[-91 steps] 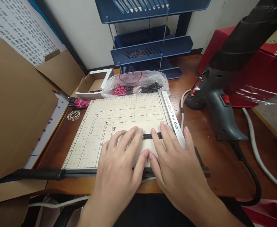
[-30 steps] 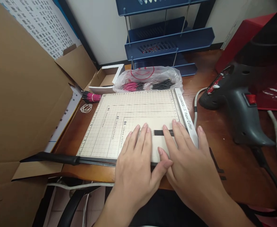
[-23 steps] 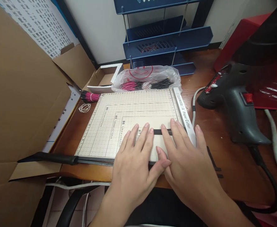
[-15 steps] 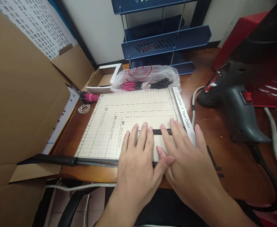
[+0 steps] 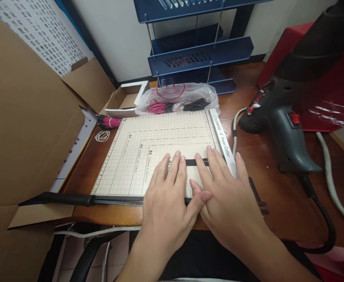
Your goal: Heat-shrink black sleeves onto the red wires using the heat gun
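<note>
A short bundle of thin black wires (image 5: pixel 196 162) lies flat on the paper cutter board (image 5: pixel 160 133), crosswise, near the board's right guide rail (image 5: pixel 222 139) and ahead of the blade edge. The strands look light and slender, so they are judged easy to scatter or roll on the smooth board; individually they should bend with little force, but packed side by side they behave as a stiffer strip. Best hold is judged to be downward pressure at both ends of the bundle, not a pinch at mid-length, which would splay the strands.

The left hand (image 5: pixel 167 199) rests palm-down, fingers spread flat, with its fingertips at the left end of the bundle. The right hand (image 5: pixel 229 196) lies flat likewise, fingertips over the right end and against the guide rail. Neither hand is closed around anything; both press and steady. The thumbs meet near the blade edge.

The cutter arm handle (image 5: pixel 60 198) lies lowered along the near edge. A plastic bag (image 5: pixel 178 96) of pink and black wires sits behind the board, and a heat gun (image 5: pixel 280 121) lies to the right on the wooden desk (image 5: pixel 277 196).
</note>
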The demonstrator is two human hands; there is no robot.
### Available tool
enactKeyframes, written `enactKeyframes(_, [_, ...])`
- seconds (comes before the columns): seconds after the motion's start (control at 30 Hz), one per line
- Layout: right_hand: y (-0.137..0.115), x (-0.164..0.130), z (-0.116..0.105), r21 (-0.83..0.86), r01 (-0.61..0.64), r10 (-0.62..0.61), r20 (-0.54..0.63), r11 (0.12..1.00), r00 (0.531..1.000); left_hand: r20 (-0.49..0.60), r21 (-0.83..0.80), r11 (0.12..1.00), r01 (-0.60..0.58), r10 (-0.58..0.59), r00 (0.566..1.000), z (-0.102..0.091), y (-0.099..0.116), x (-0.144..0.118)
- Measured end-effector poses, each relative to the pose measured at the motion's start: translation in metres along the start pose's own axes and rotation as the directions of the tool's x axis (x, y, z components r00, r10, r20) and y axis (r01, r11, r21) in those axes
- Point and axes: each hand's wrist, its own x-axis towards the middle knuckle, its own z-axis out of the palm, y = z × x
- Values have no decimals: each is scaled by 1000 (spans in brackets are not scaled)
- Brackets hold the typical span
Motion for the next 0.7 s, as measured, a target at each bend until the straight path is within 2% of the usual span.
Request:
enactKeyframes(0.1, [1, -2, 1, 2, 6, -6, -2, 1000, 1000, -45, 0, 1000, 18, -17, 999, 2, 1, -1])
enactKeyframes(0.3, [0, -1, 2, 20, 13, -13, -36, 1000, 999, 50, 40, 999, 2, -4, 999, -2, 2, 1])
enactKeyframes(0.5, [0, 1, 2, 23, 20, -18, -60, 1000, 998, 28, 82, 996, -31, 29, 999, 2, 2, 3])
enactKeyframes(0.7, [0, 1, 1, 38, 26, -24, -72, 999, 997, 75, 86, 993, -84, 78, 994, 0, 1, 5])
